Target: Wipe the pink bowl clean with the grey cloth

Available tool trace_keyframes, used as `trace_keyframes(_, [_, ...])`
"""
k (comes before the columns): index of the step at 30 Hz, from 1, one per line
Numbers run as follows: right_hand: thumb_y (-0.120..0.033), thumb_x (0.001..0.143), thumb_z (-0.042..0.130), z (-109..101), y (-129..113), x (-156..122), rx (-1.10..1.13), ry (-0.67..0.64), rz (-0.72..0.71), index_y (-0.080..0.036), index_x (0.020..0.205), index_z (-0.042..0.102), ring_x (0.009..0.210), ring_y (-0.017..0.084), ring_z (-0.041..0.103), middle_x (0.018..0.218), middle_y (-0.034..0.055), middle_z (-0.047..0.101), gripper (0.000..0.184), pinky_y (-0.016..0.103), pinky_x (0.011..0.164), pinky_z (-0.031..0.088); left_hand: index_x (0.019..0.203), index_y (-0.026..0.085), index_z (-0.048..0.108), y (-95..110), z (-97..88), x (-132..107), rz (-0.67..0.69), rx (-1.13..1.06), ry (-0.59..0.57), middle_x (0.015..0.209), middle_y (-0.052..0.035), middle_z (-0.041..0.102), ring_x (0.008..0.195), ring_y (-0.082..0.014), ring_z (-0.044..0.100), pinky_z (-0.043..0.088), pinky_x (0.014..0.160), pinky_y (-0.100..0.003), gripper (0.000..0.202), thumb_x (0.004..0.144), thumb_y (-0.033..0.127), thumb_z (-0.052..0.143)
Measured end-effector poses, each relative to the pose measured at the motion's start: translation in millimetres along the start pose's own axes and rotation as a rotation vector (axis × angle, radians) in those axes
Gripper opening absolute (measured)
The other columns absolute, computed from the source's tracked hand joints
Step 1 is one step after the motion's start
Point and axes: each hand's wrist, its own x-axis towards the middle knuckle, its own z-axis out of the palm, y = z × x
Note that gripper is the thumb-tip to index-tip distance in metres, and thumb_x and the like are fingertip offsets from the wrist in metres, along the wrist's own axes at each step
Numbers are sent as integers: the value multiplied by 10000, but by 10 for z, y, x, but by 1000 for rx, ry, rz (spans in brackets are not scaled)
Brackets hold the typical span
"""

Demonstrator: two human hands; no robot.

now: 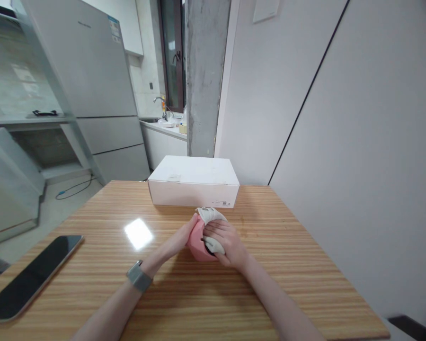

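Note:
A pink cup-like object (198,244) rests on the wooden table (184,293), just in front of a white box. My left hand (179,240), with a grey watch on its wrist, wraps around the pink object's left side and steadies it. My right hand (225,241) presses a crumpled grey-white cloth (209,217) against the top and right side of the pink object, fingers curled over the cloth. Most of the pink object is hidden by both hands and the cloth.
A closed white cardboard box (194,182) stands at the table's far edge. A dark phone or tablet (30,277) lies face up at the left edge. A white wall runs along the right; a fridge and kitchen counter lie beyond.

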Motion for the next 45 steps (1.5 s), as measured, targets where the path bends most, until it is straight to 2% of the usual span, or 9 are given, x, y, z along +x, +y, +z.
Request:
trace_keyframes(8, [-362,908,275,-46,-13,-4,-44,95,2,-150,1072,588,946,226,644,992,127,697,412,403,864,489,1070,79,660,-4,-87,-76,117,249,-91,1037,-88,698,1021,-253,588,426,925,-331,625,890,578,329])
trace_keyframes(16, [-392,899,276,-40,32,-69,-52,151,75,-146,1120,587,962,258,638,1017,148,689,453,449,854,483,1146,117,618,-32,-42,-100,115,89,-132,1191,-93,641,1106,-250,559,396,982,-338,515,873,520,451])
trace_keyframes(24, [-315,877,336,-65,25,-96,5,153,165,-179,1070,598,974,260,623,1013,120,681,353,468,884,455,1160,115,595,-84,-37,-120,78,64,-132,1195,-102,629,1133,-260,534,368,1017,-386,491,876,496,468])
trace_keyframes(31, [-303,918,294,-24,-9,-29,140,357,368,-217,984,625,1008,257,603,1004,92,668,348,445,895,465,1296,210,476,51,104,-186,166,-87,-164,1400,-62,454,1331,-215,331,218,1120,-335,481,845,335,584])
trace_keyframes(35, [-346,905,279,-43,-28,-16,9,212,243,-174,1107,583,1036,278,594,1069,132,652,404,484,912,451,1152,173,569,10,106,-97,98,-366,-98,1204,-79,600,1149,-223,506,348,1026,-348,446,756,346,678])
trace_keyframes(37, [-373,896,279,-41,-56,-11,-83,123,113,-133,1145,559,996,274,613,1057,154,658,445,473,887,468,994,133,631,8,90,-56,20,-470,-22,1017,-85,669,1029,-223,570,381,985,-357,385,780,451,613])
trace_keyframes(39, [-402,895,279,-19,-99,6,-155,72,-28,-100,1153,549,964,264,628,1021,165,672,479,439,860,487,919,110,655,42,75,-45,-70,-511,-4,910,-98,690,990,-235,593,385,980,-368,462,808,537,516])
trace_keyframes(42, [-409,902,282,27,-165,35,-184,41,-128,-87,1140,549,948,245,636,983,161,682,481,399,860,491,993,95,662,116,56,-70,-133,-407,-62,965,-122,695,1059,-258,579,351,1021,-384,571,825,591,436])
trace_keyframes(45, [-407,901,273,43,-181,32,-132,55,-105,-105,1115,550,938,244,639,977,155,684,462,402,869,485,1063,119,655,150,20,-88,-63,-182,-117,1096,-107,666,1169,-250,516,280,1080,-376,568,839,587,426])
